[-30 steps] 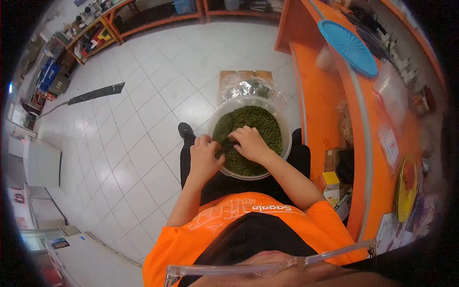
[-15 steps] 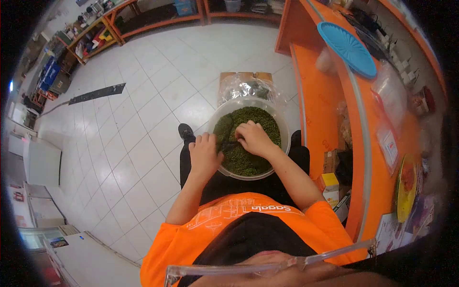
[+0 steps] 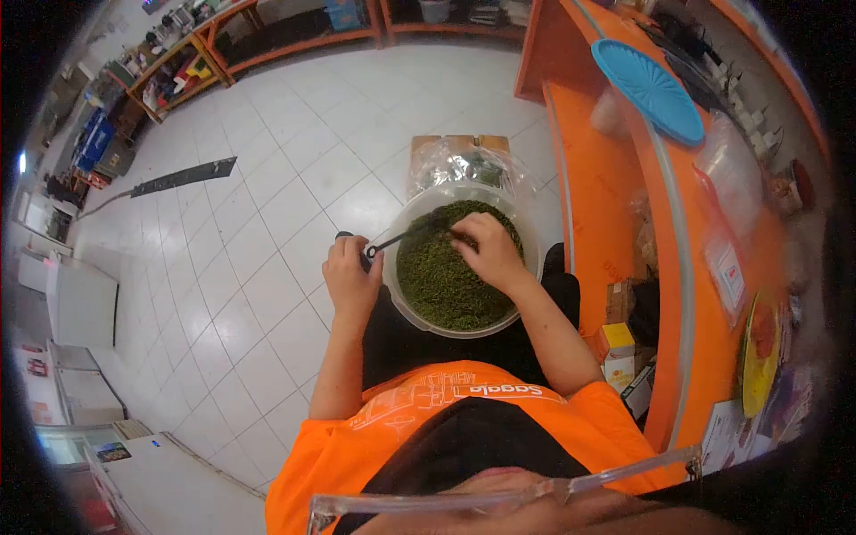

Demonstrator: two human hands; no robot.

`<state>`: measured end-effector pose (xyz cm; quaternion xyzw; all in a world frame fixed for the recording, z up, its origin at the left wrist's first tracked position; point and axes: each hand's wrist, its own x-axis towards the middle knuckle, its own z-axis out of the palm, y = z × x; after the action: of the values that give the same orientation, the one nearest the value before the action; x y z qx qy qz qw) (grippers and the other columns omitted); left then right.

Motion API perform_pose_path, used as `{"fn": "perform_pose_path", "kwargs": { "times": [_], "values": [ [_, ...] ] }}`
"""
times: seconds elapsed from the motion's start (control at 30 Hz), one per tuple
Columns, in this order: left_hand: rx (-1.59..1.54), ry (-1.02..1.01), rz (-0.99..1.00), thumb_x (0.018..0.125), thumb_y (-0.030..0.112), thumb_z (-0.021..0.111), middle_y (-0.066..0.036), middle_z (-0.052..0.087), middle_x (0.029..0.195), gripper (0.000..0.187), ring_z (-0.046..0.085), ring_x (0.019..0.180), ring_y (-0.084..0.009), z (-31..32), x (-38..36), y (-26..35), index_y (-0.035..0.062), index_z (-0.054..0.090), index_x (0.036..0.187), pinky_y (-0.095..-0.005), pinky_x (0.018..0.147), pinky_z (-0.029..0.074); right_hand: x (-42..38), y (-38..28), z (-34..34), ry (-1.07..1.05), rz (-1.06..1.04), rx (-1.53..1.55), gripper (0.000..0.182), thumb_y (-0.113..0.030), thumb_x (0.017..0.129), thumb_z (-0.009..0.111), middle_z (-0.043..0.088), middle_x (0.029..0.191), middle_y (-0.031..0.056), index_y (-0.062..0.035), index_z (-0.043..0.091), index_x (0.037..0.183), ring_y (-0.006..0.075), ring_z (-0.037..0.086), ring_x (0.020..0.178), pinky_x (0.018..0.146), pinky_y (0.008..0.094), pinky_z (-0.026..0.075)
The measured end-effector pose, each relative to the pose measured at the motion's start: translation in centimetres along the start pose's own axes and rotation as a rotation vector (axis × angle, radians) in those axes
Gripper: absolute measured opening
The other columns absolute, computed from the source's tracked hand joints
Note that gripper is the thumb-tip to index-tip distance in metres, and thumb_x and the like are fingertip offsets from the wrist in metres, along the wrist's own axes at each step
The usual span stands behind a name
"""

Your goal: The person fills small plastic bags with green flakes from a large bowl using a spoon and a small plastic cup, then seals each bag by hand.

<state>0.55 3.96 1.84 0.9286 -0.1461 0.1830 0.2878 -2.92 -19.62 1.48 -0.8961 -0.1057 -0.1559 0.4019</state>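
Note:
A wide translucent tub [image 3: 402, 308] stands between my legs, filled with loose, dark green chopped leaves [image 3: 455, 290]. Just outside its left rim, my left hand [image 3: 350, 267] is closed around the ringed handle end of a long black utensil, perhaps a spoon [image 3: 397, 238]. Its shaft slants up and right across the rim, and its far end lies over the leaves, where its shape is hard to make out. My right hand [image 3: 490, 252] is over the right side of the leaves, fingers curled together close to the utensil's far end. Whatever those fingertips hold is hidden.
Behind the tub are a clear plastic bag [image 3: 455, 165] and a wooden stool [image 3: 490, 143]. To my right runs an orange shelf unit [image 3: 584, 205] with a blue lid [image 3: 649, 92] on top and a yellow box [image 3: 615, 339] inside. White floor tiles [image 3: 267, 205] extend left.
My left hand has moved left and up, from over the tub to outside its rim, and the black handle now shows. The right hand has shifted slightly right.

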Motion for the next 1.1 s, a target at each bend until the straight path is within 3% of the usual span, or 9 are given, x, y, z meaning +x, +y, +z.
{"fn": "perform_pose_path", "kwargs": {
  "times": [0.13, 0.27, 0.37, 0.5, 0.73, 0.8, 0.93, 1.0, 1.1],
  "values": [
    [-0.019, 0.048, 0.036, 0.068, 0.012, 0.074, -0.006, 0.056, 0.088, 0.027, 0.055, 0.077, -0.0235, 0.5, 0.1, -0.8, 0.0064, 0.056, 0.087, -0.0346, 0.067, 0.044, -1.0, -0.2, -3.7, 0.158, 0.145, 0.068, 0.017, -0.01, 0.078, 0.066, 0.062, 0.091, 0.0146, -0.0003, 0.063, 0.091, 0.0327, 0.059, 0.088, 0.079, 0.0379, 0.046],
    [-0.332, -0.008, -0.087, 0.07, 0.014, 0.074, -0.012, 0.056, 0.098, 0.042, 0.056, 0.09, -0.0255, 1.4, -0.3, -0.2, 0.0027, 0.052, 0.104, -0.0364, 0.079, 0.044, -2.1, 0.7, -5.6, 0.382, 0.221, 0.143, 0.012, -0.008, 0.08, 0.066, 0.064, 0.091, 0.0138, 0.0005, 0.063, 0.088, 0.0275, 0.063, 0.085, 0.077, 0.0337, 0.048],
    [-0.478, -0.024, -0.147, 0.071, 0.015, 0.074, -0.016, 0.054, 0.108, 0.054, 0.056, 0.1, -0.0291, 3.1, -1.0, 0.4, 0.0003, 0.047, 0.115, -0.0373, 0.084, 0.044, -3.2, 1.5, -4.5, 0.378, 0.226, 0.173, 0.01, -0.003, 0.079, 0.064, 0.065, 0.091, 0.0128, 0.0014, 0.062, 0.087, 0.0247, 0.063, 0.088, 0.078, 0.0326, 0.048],
    [-0.496, -0.136, -0.164, 0.074, 0.013, 0.071, -0.018, 0.054, 0.112, 0.054, 0.056, 0.102, -0.0314, 4.9, -1.8, -0.6, -0.0001, 0.045, 0.119, -0.0374, 0.084, 0.045, -5.9, 0.0, -2.6, 0.095, 0.071, -0.002, 0.007, 0.0, 0.079, 0.063, 0.065, 0.093, 0.0137, 0.0009, 0.062, 0.085, 0.0294, 0.064, 0.088, 0.078, 0.0344, 0.049],
    [-0.498, -0.138, -0.17, 0.078, 0.01, 0.066, -0.018, 0.056, 0.107, 0.045, 0.058, 0.098, -0.0307, 4.9, -1.8, -0.7, 0.0013, 0.047, 0.118, -0.0367, 0.083, 0.045, -8.0, -4.5, -3.8, 0.165, 0.074, 0.207, 0.015, 0.002, 0.075, 0.064, 0.065, 0.097, 0.0156, 0.0002, 0.061, 0.09, 0.0298, 0.063, 0.09, 0.078, 0.0365, 0.049],
    [-0.48, -0.145, -0.196, 0.077, 0.01, 0.065, -0.018, 0.056, 0.107, 0.044, 0.058, 0.096, -0.0306, 4.5, -1.7, -0.3, 0.0009, 0.047, 0.117, -0.0368, 0.083, 0.045, -8.1, -5.8, -2.9, 0.106, -0.161, 0.276, 0.01, 0.006, 0.076, 0.064, 0.066, 0.09, 0.0153, -0.0001, 0.062, 0.084, 0.0264, 0.064, 0.082, 0.068, 0.0322, 0.05],
    [-0.497, -0.153, -0.212, 0.078, 0.01, 0.066, -0.017, 0.056, 0.107, 0.044, 0.058, 0.096, -0.0306, 4.8, -1.7, -0.5, 0.0008, 0.047, 0.116, -0.0368, 0.082, 0.045, -9.0, -4.2, -0.8, -0.019, -0.109, 0.325, 0.01, 0.006, 0.077, 0.063, 0.066, 0.09, 0.0142, 0.0001, 0.062, 0.085, 0.0242, 0.064, 0.081, 0.068, 0.0315, 0.05],
    [-0.528, -0.12, -0.176, 0.078, 0.011, 0.066, -0.017, 0.057, 0.106, 0.044, 0.058, 0.095, -0.03, 5.7, -2.1, -1.5, 0.0011, 0.047, 0.117, -0.0363, 0.082, 0.045, -8.0, -2.7, -2.1, 0.124, 0.03, 0.26, 0.008, 0.002, 0.078, 0.061, 0.065, 0.09, 0.0159, 0.0018, 0.061, 0.086, 0.0284, 0.064, 0.085, 0.075, 0.0341, 0.05],
    [-0.514, -0.124, -0.193, 0.077, 0.011, 0.066, -0.017, 0.058, 0.105, 0.044, 0.059, 0.095, -0.0295, 5.6, -2.0, -1.3, 0.0014, 0.048, 0.117, -0.036, 0.08, 0.046, -7.5, 0.1, -2.9, 0.282, 0.162, 0.269, 0.004, 0.002, 0.079, 0.063, 0.066, 0.086, 0.015, 0.0026, 0.061, 0.083, 0.0256, 0.065, 0.083, 0.074, 0.0329, 0.05]
  ]
}}
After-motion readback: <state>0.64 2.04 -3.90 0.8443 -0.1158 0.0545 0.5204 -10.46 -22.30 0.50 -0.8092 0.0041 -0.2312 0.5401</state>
